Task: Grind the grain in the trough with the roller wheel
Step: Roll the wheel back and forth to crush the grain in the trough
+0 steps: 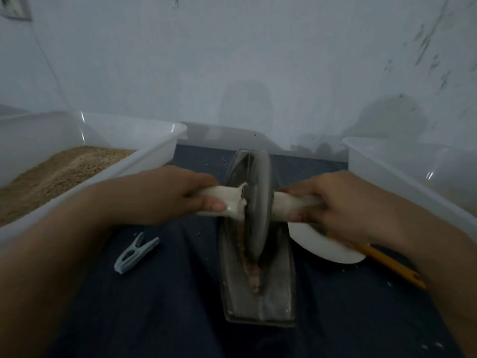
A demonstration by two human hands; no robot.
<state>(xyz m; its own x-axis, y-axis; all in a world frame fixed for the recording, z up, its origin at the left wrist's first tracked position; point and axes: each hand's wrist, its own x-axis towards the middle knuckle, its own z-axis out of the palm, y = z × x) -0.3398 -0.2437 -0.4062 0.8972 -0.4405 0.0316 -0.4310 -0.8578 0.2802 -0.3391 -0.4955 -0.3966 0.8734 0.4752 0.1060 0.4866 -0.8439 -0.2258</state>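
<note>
Both hands (258, 200) grip roller wheel (258, 202) (upright) in grain-filled trough (278, 293).

2 tubs (154, 148) (387, 171), 1 trough (278, 301), 1 wheel (258, 202), 1 peg (135, 253), 1 plate (322, 244).

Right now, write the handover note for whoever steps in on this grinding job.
Left hand: grips the left end of the white handle.
Right hand: grips the right end of the same handle.
Roller wheel: upright in the groove of the metal trough, which lies lengthwise on the dark cloth.
Grain: a brownish strip in the groove, coarse and only partly crushed.
Nearby: tub of grain on the left, clear tub on the right, white dish, clothes peg.
Left to do: roll along the groove until the grain is fine.
</note>
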